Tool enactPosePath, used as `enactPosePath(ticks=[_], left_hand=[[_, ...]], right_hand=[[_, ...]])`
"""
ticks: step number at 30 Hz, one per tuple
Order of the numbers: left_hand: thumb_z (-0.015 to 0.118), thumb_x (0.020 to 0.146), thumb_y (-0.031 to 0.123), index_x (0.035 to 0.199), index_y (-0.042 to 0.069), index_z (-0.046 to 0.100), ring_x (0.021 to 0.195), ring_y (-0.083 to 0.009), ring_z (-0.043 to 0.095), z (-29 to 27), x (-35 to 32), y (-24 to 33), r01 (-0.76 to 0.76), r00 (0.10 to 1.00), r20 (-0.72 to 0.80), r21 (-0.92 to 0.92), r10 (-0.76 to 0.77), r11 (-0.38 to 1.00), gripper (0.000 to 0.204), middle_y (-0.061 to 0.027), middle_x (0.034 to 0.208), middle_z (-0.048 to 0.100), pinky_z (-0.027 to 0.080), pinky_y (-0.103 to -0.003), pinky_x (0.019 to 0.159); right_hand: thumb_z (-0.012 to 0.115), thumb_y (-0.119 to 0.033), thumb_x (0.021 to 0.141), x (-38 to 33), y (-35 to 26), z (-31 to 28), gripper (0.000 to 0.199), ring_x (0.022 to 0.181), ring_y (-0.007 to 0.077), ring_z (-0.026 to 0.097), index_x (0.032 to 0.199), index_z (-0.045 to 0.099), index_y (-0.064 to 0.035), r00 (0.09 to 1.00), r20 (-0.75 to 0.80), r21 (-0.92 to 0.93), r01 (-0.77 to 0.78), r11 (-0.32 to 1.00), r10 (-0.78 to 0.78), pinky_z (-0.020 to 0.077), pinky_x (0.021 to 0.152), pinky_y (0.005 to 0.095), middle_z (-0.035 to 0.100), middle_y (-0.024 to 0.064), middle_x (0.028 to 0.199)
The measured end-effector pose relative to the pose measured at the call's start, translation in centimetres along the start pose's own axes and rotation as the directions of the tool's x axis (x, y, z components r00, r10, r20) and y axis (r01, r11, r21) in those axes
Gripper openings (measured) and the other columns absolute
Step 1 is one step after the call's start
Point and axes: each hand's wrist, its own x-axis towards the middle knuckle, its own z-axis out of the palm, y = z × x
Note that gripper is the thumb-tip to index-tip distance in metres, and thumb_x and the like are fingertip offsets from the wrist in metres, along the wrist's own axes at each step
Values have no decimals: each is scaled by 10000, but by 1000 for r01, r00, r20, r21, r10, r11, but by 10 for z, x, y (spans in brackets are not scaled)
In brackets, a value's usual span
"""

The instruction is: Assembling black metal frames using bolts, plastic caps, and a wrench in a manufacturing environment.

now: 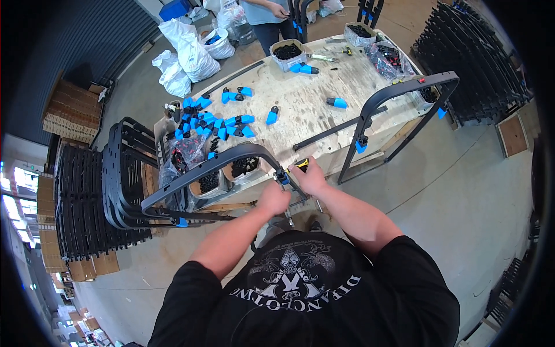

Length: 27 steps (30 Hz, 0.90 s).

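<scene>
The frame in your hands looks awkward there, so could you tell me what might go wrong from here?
1. The frame juts well past the table edge, held only by the left hand and right hand; it might tip or swing.
2. The blue clip sits between both hands, so fingers could get pinched.
3. A second frame leans nearby and could be knocked over.
</scene>
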Motion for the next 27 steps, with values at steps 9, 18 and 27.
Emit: enactPosePath(ticks=[9, 18, 27], left_hand=[[640, 822, 201, 800, -72, 636, 652, -335, 684, 2, 7, 4, 109, 988, 117, -77, -99, 991, 274, -228, 755, 678, 537, -444, 599], [636, 806, 254, 901, -38, 669, 914, -419, 693, 4, 4, 3, 122, 992, 25, -51, -121, 991, 309, -267, 918, 701, 542, -463, 798], [608, 848, 285, 1083, -5, 621, 1043, -430, 662, 11, -7, 3, 197, 976, -105, 65, -190, 978, 373, -267, 1084, 689, 521, -497, 900]], right_hand=[[764, -433, 862, 4, 35, 10, 650, 897, 314, 686, 1222, 500, 40, 996, -47, 101, 76, 992, -71, 535, 810, 400, 692, 203, 980], [763, -430, 876, -10, 67, 9, 508, 741, 162, 654, 1071, 572, -2, 978, 171, 223, -153, 963, 116, 536, 649, 339, 688, 124, 894], [757, -368, 863, -50, 64, 17, 438, 779, 282, 673, 969, 587, 22, 987, 93, -128, -122, 984, 134, 541, 709, 402, 686, 152, 900]])
